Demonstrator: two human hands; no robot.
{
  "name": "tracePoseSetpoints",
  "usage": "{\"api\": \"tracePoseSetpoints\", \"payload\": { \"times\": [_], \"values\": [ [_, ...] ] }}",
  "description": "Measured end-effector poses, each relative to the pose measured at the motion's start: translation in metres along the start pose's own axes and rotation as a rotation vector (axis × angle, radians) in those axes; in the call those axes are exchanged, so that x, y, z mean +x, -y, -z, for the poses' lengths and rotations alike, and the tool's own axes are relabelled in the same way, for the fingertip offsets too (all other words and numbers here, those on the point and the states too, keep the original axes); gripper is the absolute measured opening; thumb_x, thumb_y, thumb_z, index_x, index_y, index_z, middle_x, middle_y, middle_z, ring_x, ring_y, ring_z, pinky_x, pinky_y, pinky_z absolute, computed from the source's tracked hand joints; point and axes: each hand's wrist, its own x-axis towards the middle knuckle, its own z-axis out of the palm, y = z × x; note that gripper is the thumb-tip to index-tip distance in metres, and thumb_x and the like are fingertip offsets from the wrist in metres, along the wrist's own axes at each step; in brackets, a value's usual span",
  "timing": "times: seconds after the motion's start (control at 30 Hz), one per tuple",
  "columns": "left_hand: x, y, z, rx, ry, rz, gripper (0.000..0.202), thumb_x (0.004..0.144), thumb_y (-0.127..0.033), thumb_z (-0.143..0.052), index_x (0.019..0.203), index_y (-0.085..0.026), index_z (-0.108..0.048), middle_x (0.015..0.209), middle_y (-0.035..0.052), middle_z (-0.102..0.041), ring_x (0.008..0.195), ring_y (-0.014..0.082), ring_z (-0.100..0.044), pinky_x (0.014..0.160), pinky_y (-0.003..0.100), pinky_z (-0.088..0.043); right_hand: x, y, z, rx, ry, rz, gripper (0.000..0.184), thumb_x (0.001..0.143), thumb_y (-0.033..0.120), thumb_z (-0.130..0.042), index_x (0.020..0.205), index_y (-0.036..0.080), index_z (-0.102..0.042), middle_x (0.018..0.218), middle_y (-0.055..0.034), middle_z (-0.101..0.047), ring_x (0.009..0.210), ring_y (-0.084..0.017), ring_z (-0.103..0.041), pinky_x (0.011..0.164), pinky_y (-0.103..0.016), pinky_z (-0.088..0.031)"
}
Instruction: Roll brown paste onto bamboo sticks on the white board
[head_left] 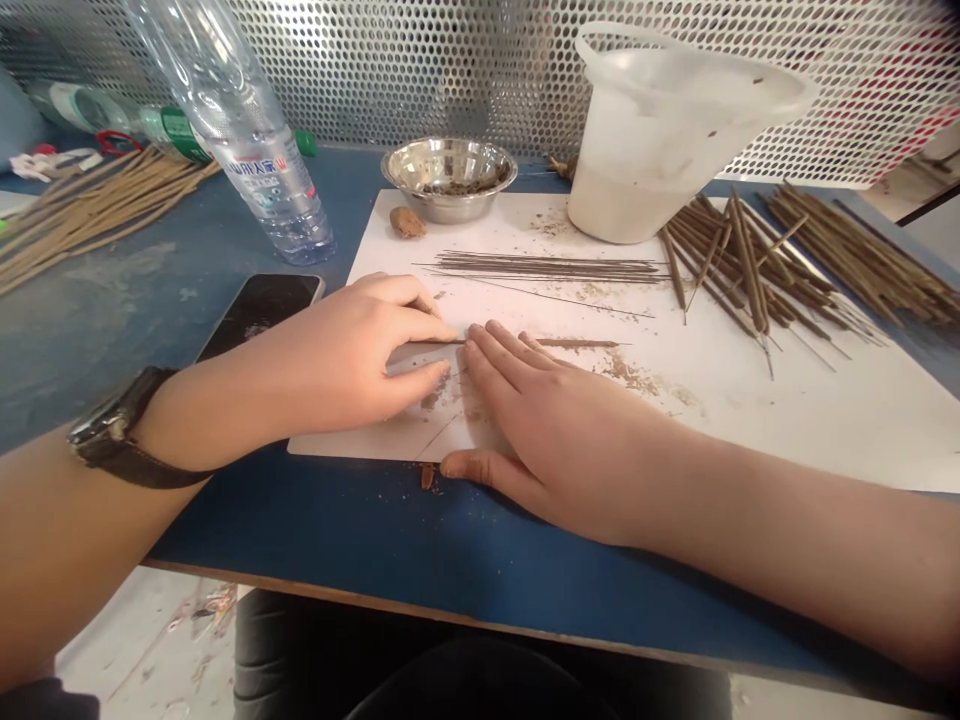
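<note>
My left hand (352,350) rests on a white board (750,400), thumb and fingers pinched on the end of a thin stick (577,343) coated with brown paste. My right hand (555,430) lies flat on the board with fingers stretched out, pressing on the same stick right beside the left fingertips. Brown crumbs (630,372) are scattered around the stick. A row of bare thin sticks (547,267) lies farther back on the board.
A steel bowl (448,178), a brown lump (407,222) and a white plastic jug (660,130) stand at the back. Coated sticks (750,260) are piled right, more sticks (82,210) left. A water bottle (247,130) and a phone (259,310) sit left on the blue table (375,540).
</note>
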Motion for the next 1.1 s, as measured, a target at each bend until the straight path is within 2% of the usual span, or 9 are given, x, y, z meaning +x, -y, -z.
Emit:
{"api": "tracePoseSetpoints", "payload": {
  "times": [0.13,0.33,0.4,0.57,0.87,1.0,1.1],
  "values": [
    [-0.002,-0.001,-0.001,0.010,0.037,0.004,0.043,0.101,-0.046,-0.058,0.131,-0.029,-0.083,0.136,0.0080,-0.073,0.133,0.0335,-0.065,0.119,0.047,-0.051,-0.010,0.003,0.002,-0.016,-0.004,0.028,0.106,0.110,0.079,-0.036,0.171,-0.007,-0.042,0.178,-0.0326,-0.037,0.169,-0.044,-0.034,0.137,-0.056,-0.039],
    [-0.002,-0.004,0.000,-0.013,0.033,0.011,0.038,0.101,-0.048,-0.059,0.123,-0.029,-0.084,0.135,0.0076,-0.073,0.130,0.0322,-0.066,0.118,0.046,-0.050,-0.023,0.018,0.008,-0.034,-0.024,0.045,0.093,0.111,0.071,-0.049,0.166,-0.003,-0.053,0.174,-0.0304,-0.047,0.164,-0.042,-0.046,0.136,-0.055,-0.042],
    [-0.001,-0.004,0.001,-0.014,0.029,0.024,0.038,0.101,-0.049,-0.059,0.120,-0.029,-0.084,0.133,0.0080,-0.074,0.129,0.0323,-0.067,0.118,0.046,-0.051,-0.019,0.017,0.009,-0.024,-0.026,0.027,0.093,0.111,0.071,-0.047,0.167,-0.002,-0.051,0.174,-0.0300,-0.046,0.165,-0.042,-0.044,0.136,-0.056,-0.042],
    [0.001,-0.002,0.000,-0.025,0.027,0.017,0.037,0.099,-0.047,-0.058,0.115,-0.028,-0.085,0.128,0.0083,-0.075,0.121,0.0313,-0.070,0.115,0.044,-0.053,-0.002,0.009,0.003,0.042,-0.012,0.020,0.108,0.109,0.080,-0.040,0.173,-0.008,-0.037,0.180,-0.0317,-0.031,0.171,-0.044,-0.029,0.135,-0.061,-0.040],
    [0.001,-0.002,0.001,-0.010,-0.006,0.018,0.035,0.099,-0.044,-0.057,0.113,-0.029,-0.085,0.125,0.0065,-0.078,0.119,0.0307,-0.072,0.111,0.044,-0.057,-0.016,0.024,0.001,0.057,0.051,0.028,0.107,0.109,0.081,-0.039,0.174,-0.003,-0.038,0.181,-0.0283,-0.027,0.172,-0.042,-0.025,0.138,-0.058,-0.037],
    [0.000,0.000,0.002,-0.005,-0.005,0.036,0.035,0.097,-0.042,-0.059,0.118,-0.030,-0.085,0.127,0.0070,-0.078,0.116,0.0318,-0.073,0.106,0.045,-0.059,-0.004,0.013,-0.001,0.055,0.054,0.019,0.112,0.109,0.082,-0.037,0.174,-0.009,-0.031,0.181,-0.0318,-0.023,0.173,-0.045,-0.021,0.139,-0.063,-0.031],
    [0.000,0.002,0.002,-0.013,-0.006,0.025,0.035,0.096,-0.042,-0.060,0.119,-0.032,-0.085,0.128,0.0069,-0.078,0.116,0.0330,-0.073,0.106,0.047,-0.059,0.006,-0.001,-0.005,0.054,0.031,0.042,0.113,0.108,0.083,-0.038,0.174,-0.009,-0.030,0.182,-0.0331,-0.021,0.173,-0.047,-0.019,0.139,-0.067,-0.029]
  ]
}}
